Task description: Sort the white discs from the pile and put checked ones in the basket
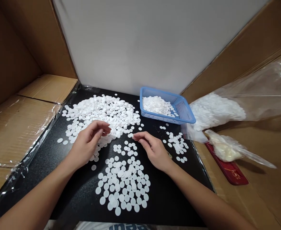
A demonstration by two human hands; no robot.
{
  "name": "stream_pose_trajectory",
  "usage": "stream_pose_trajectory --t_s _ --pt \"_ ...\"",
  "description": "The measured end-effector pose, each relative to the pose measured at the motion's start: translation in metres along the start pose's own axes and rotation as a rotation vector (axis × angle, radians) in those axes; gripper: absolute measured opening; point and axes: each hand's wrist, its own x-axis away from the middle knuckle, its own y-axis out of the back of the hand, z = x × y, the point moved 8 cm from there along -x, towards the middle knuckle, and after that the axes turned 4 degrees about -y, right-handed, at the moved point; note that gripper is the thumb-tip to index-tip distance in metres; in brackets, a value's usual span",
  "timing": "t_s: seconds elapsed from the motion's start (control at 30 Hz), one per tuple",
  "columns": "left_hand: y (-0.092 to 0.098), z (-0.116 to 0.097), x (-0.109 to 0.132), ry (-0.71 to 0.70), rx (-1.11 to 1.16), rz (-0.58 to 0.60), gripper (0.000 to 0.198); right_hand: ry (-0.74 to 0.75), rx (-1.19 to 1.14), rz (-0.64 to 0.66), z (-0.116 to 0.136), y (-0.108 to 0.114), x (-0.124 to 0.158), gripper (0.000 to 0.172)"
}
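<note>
A large heap of small white discs (102, 113) lies on the black mat (58, 166). My left hand (89, 143) rests at the heap's near edge, fingers curled with the tips pinched together among the discs. My right hand (152, 148) lies palm down to the right, its fingertips touching discs at the heap's edge. Between and below my hands spreads a flat patch of single discs (123, 183). A smaller scatter of discs (177, 143) lies right of my right hand.
A blue plastic basket (185, 113) holding discs stands at the mat's back right. Beside it lie a clear bag of white discs (217, 110), a smaller bag (223, 148) and a red case (231, 171). Cardboard walls flank the mat; a white wall stands behind.
</note>
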Motion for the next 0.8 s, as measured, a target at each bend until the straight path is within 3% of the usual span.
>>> stream_pose_trajectory --t_s 0.17,0.27,0.53,0.7,0.8 --pt "-0.038 -0.009 0.014 -0.077 -0.007 0.348 0.027 0.076 0.056 0.169 0.007 -0.026 0.008 0.036" --pt "-0.052 -0.014 0.023 -0.129 -0.095 0.443 0.032 0.104 0.115 0.201 0.008 -0.032 0.010 0.040" --pt "-0.065 -0.014 0.038 -0.184 -0.191 0.438 0.038 0.130 0.189 0.214 0.011 -0.035 0.015 0.043" --pt "-0.068 -0.022 0.061 -0.172 -0.178 0.415 0.034 0.128 0.161 0.263 0.018 -0.042 0.040 0.043" --pt "-0.064 -0.023 0.080 -0.171 -0.181 0.429 0.038 0.128 0.167 0.322 0.021 -0.041 0.059 0.060"
